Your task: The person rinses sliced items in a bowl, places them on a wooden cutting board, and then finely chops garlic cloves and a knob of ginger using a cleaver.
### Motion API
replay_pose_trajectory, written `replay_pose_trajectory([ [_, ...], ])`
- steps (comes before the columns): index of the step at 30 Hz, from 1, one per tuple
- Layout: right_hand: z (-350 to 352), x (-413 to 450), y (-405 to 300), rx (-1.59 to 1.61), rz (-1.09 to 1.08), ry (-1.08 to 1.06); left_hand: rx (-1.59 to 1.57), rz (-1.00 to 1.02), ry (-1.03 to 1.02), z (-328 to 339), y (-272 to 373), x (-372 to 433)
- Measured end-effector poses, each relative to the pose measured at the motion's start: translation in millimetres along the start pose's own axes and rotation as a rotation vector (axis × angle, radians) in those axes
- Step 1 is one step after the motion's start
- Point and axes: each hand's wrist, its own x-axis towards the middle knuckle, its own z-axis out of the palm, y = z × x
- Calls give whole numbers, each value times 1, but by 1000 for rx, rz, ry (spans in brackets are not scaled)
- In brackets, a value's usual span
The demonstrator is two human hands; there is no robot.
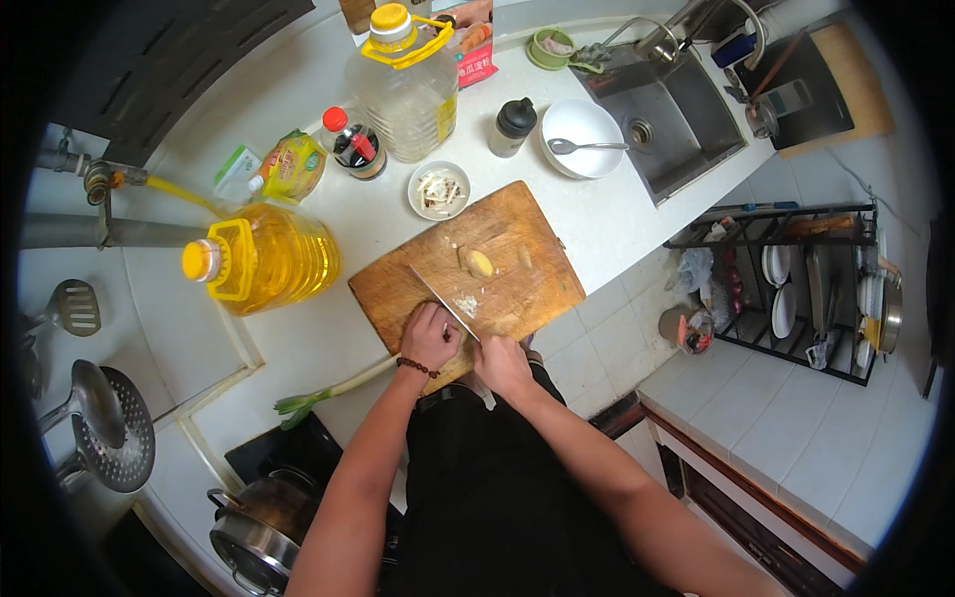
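My right hand (505,364) grips the handle of a kitchen knife (445,301), whose blade points up and left over the wooden cutting board (380,287). Close against the blade's left side, my left hand (431,336) has its fingers curled down; a scallion (358,380) runs from beneath it off the board to the lower left. What the fingertips touch is mostly hidden. Finely chopped white bits (466,304) lie just right of the blade. Farther up the board are a cut piece of ginger (477,263) and a thin slice (524,257).
Beyond the board stand a small bowl of shredded pieces (439,191), a soy sauce bottle (354,145), a shaker (513,127) and a white bowl (584,160) with a spoon. An oil jug (276,257) is at left, a sink (671,119) at upper right, a steel pot (257,533) at lower left.
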Motion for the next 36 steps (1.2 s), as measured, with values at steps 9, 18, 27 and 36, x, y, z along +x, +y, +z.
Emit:
replay_pose_trajectory([
  [9, -12, 20, -13, 80, -6, 52, 164, 63, -95, -24, 1, -14],
  [18, -8, 11, -25, 102, -54, 72, 86, 16, -100, -7, -3, -7],
  [27, 0, 2, -19, 87, -54, 85, 63, 31, -27, 2, -5, 1],
  [36, -1, -16, -15, 82, 25, 7, 55, 27, 11, 6, -7, 1],
])
